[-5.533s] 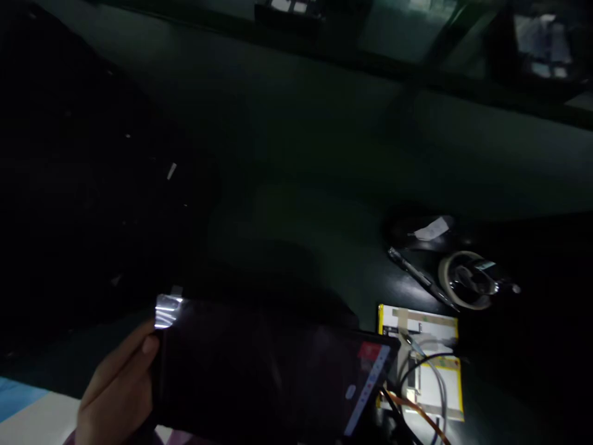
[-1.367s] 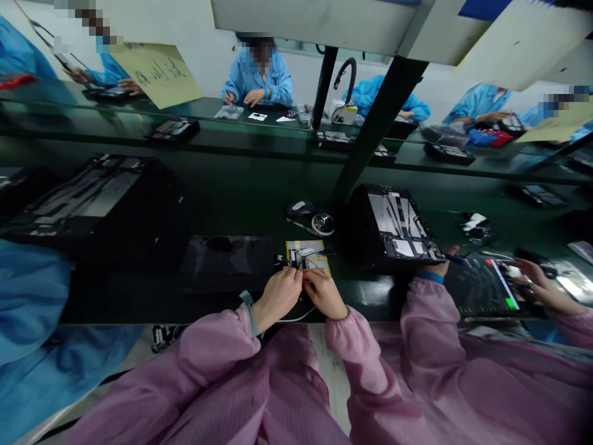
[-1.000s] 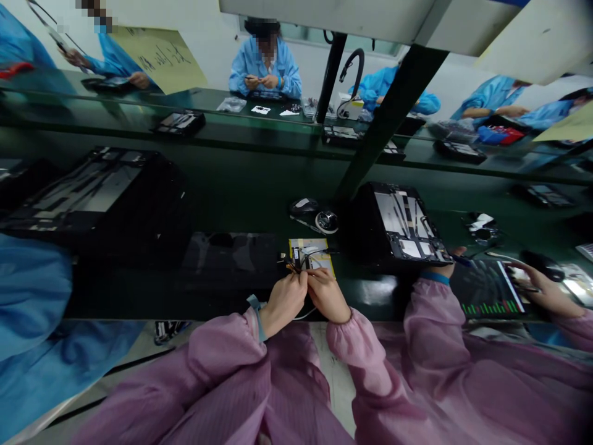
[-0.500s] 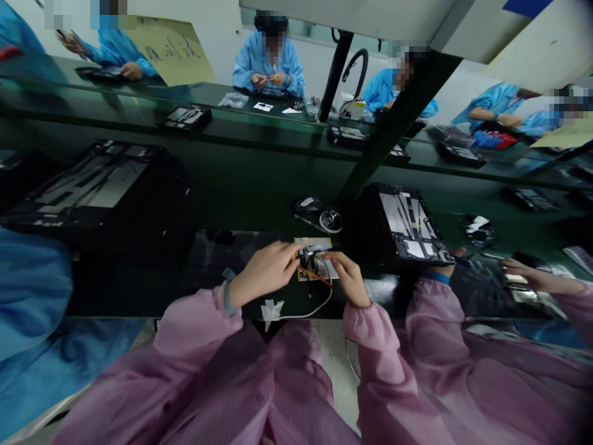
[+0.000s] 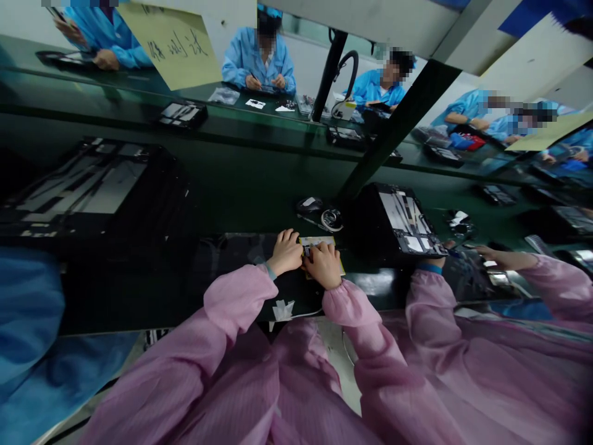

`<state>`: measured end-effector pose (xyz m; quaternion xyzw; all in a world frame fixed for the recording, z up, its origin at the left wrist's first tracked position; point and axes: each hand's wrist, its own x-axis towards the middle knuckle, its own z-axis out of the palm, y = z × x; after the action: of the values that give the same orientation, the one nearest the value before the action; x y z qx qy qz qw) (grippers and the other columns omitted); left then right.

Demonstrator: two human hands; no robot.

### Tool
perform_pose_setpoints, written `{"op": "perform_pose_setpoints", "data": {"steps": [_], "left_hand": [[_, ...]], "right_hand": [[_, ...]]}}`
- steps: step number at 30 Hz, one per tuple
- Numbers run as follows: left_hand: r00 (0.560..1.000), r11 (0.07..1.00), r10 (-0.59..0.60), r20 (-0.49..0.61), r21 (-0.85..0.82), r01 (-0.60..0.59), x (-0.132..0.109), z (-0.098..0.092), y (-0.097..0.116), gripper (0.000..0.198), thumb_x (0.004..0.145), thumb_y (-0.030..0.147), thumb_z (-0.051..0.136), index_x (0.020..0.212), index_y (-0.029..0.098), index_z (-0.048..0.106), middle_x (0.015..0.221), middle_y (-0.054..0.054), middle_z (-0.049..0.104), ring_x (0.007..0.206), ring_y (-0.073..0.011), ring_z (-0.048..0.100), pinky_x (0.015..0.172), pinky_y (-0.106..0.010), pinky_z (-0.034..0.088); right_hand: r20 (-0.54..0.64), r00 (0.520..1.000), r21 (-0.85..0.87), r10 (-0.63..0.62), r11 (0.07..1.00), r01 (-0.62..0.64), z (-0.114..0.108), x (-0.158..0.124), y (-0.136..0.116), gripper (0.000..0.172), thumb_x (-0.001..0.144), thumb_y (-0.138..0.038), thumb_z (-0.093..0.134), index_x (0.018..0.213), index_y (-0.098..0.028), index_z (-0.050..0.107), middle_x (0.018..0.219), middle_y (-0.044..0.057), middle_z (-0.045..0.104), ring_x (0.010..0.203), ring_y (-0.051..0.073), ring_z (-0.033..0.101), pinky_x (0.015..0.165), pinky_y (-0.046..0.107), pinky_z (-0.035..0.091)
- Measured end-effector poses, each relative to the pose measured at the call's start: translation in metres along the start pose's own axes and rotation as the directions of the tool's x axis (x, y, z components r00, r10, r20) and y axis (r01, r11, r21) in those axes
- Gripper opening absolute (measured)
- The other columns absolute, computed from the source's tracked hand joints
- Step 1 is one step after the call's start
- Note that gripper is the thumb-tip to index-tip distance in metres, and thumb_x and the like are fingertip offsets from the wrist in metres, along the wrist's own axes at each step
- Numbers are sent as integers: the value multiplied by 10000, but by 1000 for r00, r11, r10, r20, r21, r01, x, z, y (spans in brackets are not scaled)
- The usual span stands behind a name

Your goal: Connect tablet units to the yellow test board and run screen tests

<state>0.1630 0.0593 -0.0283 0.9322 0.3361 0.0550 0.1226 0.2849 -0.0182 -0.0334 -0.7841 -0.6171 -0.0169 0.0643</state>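
My left hand point(image 5: 286, 252) and my right hand point(image 5: 324, 264) lie close together on a small yellow-edged test board point(image 5: 319, 242) with wires, on the dark green bench point(image 5: 250, 198). Both hands have curled fingers pressing on the board and its connector; what each finger grips is hidden. A dark tablet point(image 5: 236, 253) lies flat just left of my left hand. A white cable point(image 5: 303, 314) runs off the bench edge below my hands, beside a scrap of white tape point(image 5: 282, 309).
A tape roll point(image 5: 332, 219) and a dark round object point(image 5: 309, 204) sit behind the board. An open tablet shell point(image 5: 407, 225) stands to the right, a black stack point(image 5: 92, 191) to the left. A co-worker's pink sleeve point(image 5: 430, 290) is on my right, a blue sleeve point(image 5: 28, 309) left.
My hands moved forward and came together on the test board, covering most of it. The orange wire seen half a second ago is now hidden under them. The view tilted slightly.
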Motion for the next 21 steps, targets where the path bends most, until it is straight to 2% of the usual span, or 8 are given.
{"op": "perform_pose_setpoints", "data": {"steps": [5, 13, 17, 19, 21], "left_hand": [[1000, 1000, -1, -7, -12, 1, 1, 2, -3, 337, 788, 160, 517, 1039, 119, 739, 1382, -161, 529, 1347, -326, 368, 1129, -473, 258], [1000, 999, -5, -12, -45, 5, 3, 7, -3, 291, 781, 172, 542, 992, 142, 741, 1380, -146, 537, 1346, -323, 383, 1126, -480, 272], [998, 997, -19, -56, -79, 15, -4, -10, -7, 264, 856, 237, 512, 1005, 133, 705, 1419, -162, 496, 1358, -308, 385, 1115, -450, 318], [987, 988, -48, -156, -151, 24, -23, -23, -22, 312, 915, 319, 462, 1081, 135, 653, 1399, -164, 512, 1326, -281, 431, 1086, -417, 367], [951, 971, -127, -281, -233, 61, -55, -30, -46, 355, 948, 362, 412, 1155, 139, 594, 1312, -153, 579, 1237, -255, 519, 1060, -393, 398]], "right_hand": [[85, 995, -181, 56, 983, -40, -10, 3, -14, 231, 848, -306, 568, 987, -157, 677, 1072, 146, 592, 1027, 304, 470, 812, 400, 349], [76, 996, -236, 47, 971, -28, -13, 1, -28, 260, 874, -290, 522, 994, -126, 683, 1071, 176, 585, 982, 316, 488, 798, 420, 337], [79, 997, -141, 16, 990, -4, -22, 2, -19, 240, 886, -289, 519, 984, -141, 681, 1041, 157, 615, 987, 296, 512, 828, 404, 356], [59, 997, -7, -47, 999, 48, -26, 2, -14, 217, 902, -260, 504, 1002, -162, 670, 1032, 123, 639, 995, 263, 532, 851, 365, 372], [57, 992, 160, -114, 982, 104, -27, 1, -14, 207, 918, -221, 489, 1028, -180, 660, 999, 82, 667, 981, 221, 563, 862, 314, 390]]}}
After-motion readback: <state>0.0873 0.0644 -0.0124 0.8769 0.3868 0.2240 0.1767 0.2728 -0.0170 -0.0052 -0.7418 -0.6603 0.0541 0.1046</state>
